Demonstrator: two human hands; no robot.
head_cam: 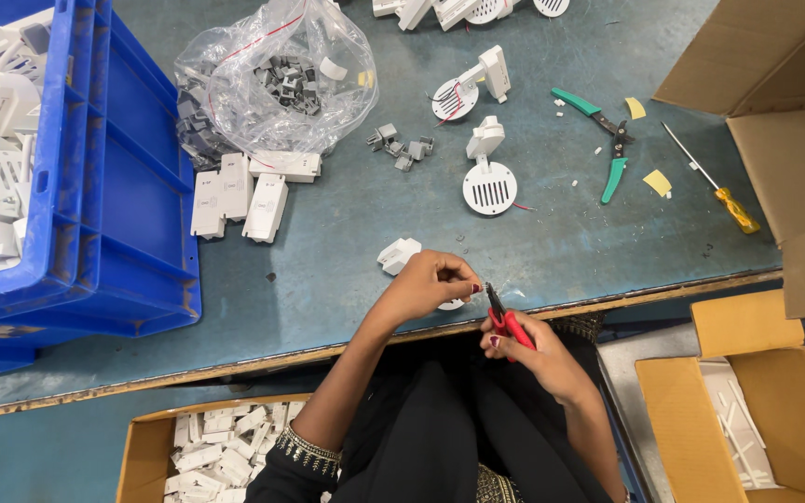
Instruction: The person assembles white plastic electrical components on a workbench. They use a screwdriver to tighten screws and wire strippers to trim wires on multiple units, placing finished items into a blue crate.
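left hand (430,284): fingers are pinching together on a small white plastic part (451,304) at the near table edge, most of it hiding under the hand

right hand (538,359): fingers are wrapping tight around red-handled cutters (507,321), tips pointing at that part

progress: looks like she's mid-batch to me. Two round vented white units (489,184) with red wires are sitting on the blue-grey table (347,242), waiting or done, can't tell which

blue crate (132,177): holding a heap of similar white vented pieces along its left side

plastic bag (277,74): carrying small grey clips, a few spilling out beside it

near cardboard box (146,447): filling up with white rectangular bits

right cardboard box (784,410): holding thin white strips

spare tools: green-handled pliers (612,144) and a yellow-handled screwdriver (715,186) are lying untouched, well apart from both hands
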